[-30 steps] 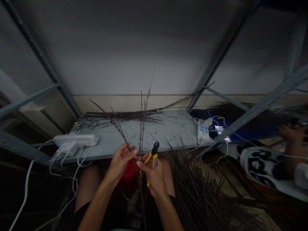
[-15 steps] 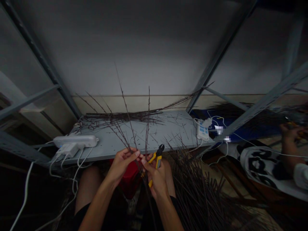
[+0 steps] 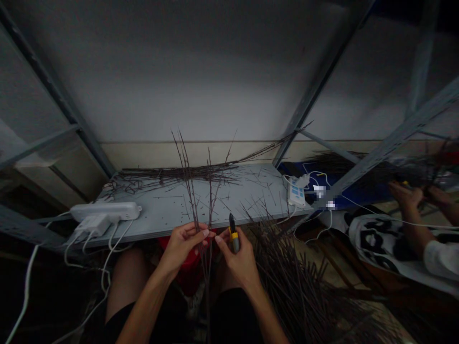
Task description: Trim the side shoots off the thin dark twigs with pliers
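Note:
Several thin dark twigs [image 3: 194,205] stand nearly upright between the fingers of my left hand [image 3: 185,242], their lower ends running down between my knees. My right hand [image 3: 236,253] is closed round cutting pliers [image 3: 234,238] with yellow and grey handles and dark jaws pointing up. The fingertips of both hands almost meet at the twigs; whether they touch is too small to tell. Behind them, a bundle of dark twigs [image 3: 179,173] lies along the back of the grey metal shelf [image 3: 161,210].
A white power strip [image 3: 107,210] with plugs and cables sits at the shelf's left end, another [image 3: 296,192] at its right. A large twig heap [image 3: 297,282] stands right of my knees. A red object [image 3: 188,272] is beneath my hands. At far right are another person's hands [image 3: 409,196].
The held twigs have drawn closer together and more upright. The pliers have turned from tilted right to nearly upright, with their handles closer together. The other person's hands have come further into view.

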`<state>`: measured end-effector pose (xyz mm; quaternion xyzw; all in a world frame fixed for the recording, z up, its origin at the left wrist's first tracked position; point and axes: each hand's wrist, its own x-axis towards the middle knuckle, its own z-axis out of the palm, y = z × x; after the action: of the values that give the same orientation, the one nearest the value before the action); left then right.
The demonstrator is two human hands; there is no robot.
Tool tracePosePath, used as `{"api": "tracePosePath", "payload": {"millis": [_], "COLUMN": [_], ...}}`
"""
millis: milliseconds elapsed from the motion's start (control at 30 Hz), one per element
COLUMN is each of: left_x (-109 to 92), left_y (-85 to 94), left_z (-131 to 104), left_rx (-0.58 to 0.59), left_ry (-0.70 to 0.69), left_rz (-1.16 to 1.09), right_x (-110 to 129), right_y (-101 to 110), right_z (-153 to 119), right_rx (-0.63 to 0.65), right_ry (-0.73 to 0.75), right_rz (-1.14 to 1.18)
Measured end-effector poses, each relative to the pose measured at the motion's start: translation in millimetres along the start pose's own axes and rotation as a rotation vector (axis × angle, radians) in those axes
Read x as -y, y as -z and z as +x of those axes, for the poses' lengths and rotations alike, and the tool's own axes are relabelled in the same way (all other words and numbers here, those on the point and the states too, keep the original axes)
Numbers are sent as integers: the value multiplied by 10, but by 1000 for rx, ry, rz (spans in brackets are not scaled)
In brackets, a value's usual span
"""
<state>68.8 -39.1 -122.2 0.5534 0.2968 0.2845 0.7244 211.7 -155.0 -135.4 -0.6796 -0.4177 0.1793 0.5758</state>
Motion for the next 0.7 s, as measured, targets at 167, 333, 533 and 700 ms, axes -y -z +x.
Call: {"api": "tracePosePath", "payload": {"millis": [167,333,533,700], "left_x": [-139,-231,-276,-272], "left_y": [-27,-61,-52,-7], "left_z": [-17,-20,-42,-27], "left_rx": [19,8,-2,-34], "left_ry": [-36,-53,-77,-51], "left_rz": [70,107,94,-9], "right_x": [141,370,501,423], "right_y": [405,515,541,483], "right_z": [341,563,629,528], "right_rx": [66,161,199,197], "right_ry": [316,550,626,613], "right_rz": [-660,-1132,-1180,-993]}}
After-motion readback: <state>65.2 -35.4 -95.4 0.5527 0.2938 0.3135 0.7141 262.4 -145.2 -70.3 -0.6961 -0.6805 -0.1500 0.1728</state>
